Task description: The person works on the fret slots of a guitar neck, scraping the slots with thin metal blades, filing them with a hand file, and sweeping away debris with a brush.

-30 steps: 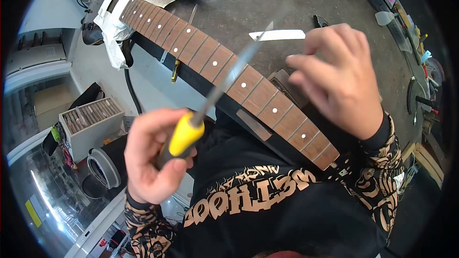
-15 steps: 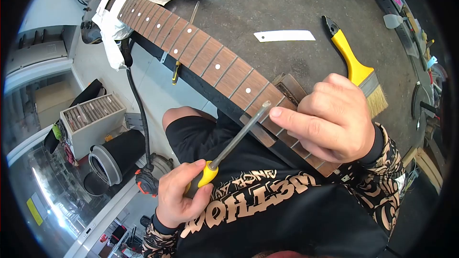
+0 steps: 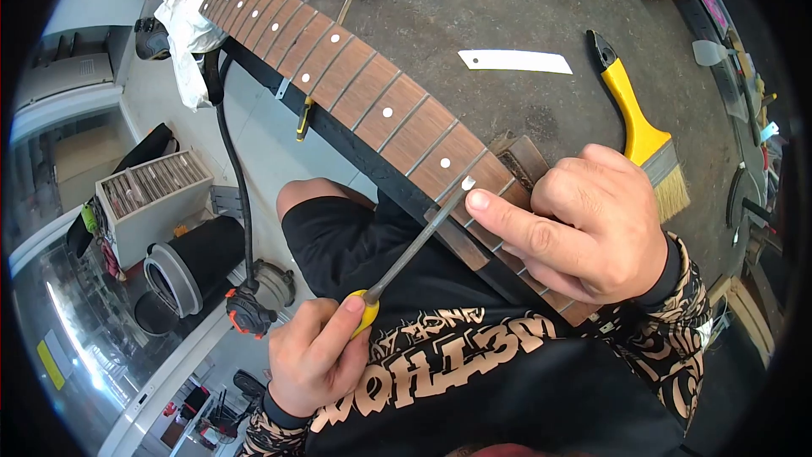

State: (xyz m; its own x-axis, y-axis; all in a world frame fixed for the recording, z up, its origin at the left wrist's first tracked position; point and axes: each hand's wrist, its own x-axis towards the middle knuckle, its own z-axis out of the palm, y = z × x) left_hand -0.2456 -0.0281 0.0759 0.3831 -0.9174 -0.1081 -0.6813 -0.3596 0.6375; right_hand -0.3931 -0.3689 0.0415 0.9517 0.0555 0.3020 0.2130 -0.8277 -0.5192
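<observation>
A guitar neck [image 3: 359, 89] with a wooden fretboard, metal frets and white dot inlays runs diagonally across the view. My left hand [image 3: 317, 355] is closed around the yellow handle of a slim metal file [image 3: 414, 247], whose shaft slants up over the fretboard's near edge. The file's bright tip lies on or just over the board among the frets. My right hand [image 3: 584, 233] is over the body end of the neck, its index finger stretched out to the file near the tip. Its other fingers are curled and hold nothing that I can see.
On the dark bench [image 3: 423, 0] lie a white blade-like strip [image 3: 516, 61] and a yellow-handled paintbrush [image 3: 639, 123]. Another yellow-handled tool [image 3: 304, 118] sticks out from under the neck. Below at left are a box of thin slabs [image 3: 156, 195] and a black hose [image 3: 233, 178].
The file has shifted slightly down and left, its tip now lower over the fretboard. My right index finger has moved left with it and now meets the shaft near the tip.
</observation>
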